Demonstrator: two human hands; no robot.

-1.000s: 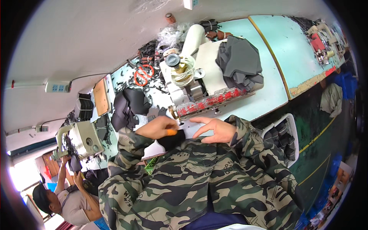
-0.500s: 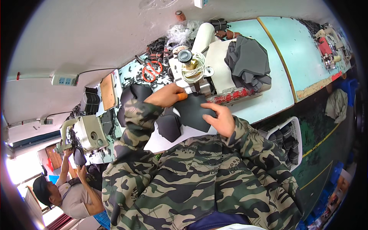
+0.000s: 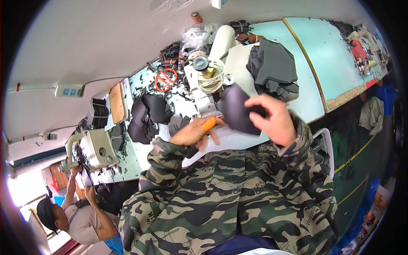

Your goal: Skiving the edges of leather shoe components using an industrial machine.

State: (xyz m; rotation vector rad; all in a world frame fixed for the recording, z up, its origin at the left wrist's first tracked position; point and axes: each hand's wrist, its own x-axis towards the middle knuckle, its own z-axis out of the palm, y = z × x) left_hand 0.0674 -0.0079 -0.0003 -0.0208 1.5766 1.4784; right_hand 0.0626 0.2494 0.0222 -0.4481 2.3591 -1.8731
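Observation:
My right hand (image 3: 274, 121) pinches the edge of a dark curved sheet piece (image 3: 238, 111), lifted and blurred in front of the machine. My left hand (image 3: 196, 132), with an orange band on one finger, is apart from that piece. Its fingers are spread, slightly blurred, low over the table near another dark piece, mostly hidden beneath it. The white bench machine (image 3: 203, 104), with a black knob and a coil of pale cord, stands just beyond both hands. Left of it lie several overlapping dark cut pieces (image 3: 146, 117).
A pile of grey sheet pieces (image 3: 272, 63) rests at the machine's right. Orange-handled scissors (image 3: 165, 80) lie among dark scraps. A white basket (image 3: 327, 146) stands by the table's right front edge. A co-worker (image 3: 80, 216) works at another machine (image 3: 100, 148) on the left.
My right hand has drawn the dark piece right and up from the machine's front. My left hand has let go of it and come down nearer to me, over the table.

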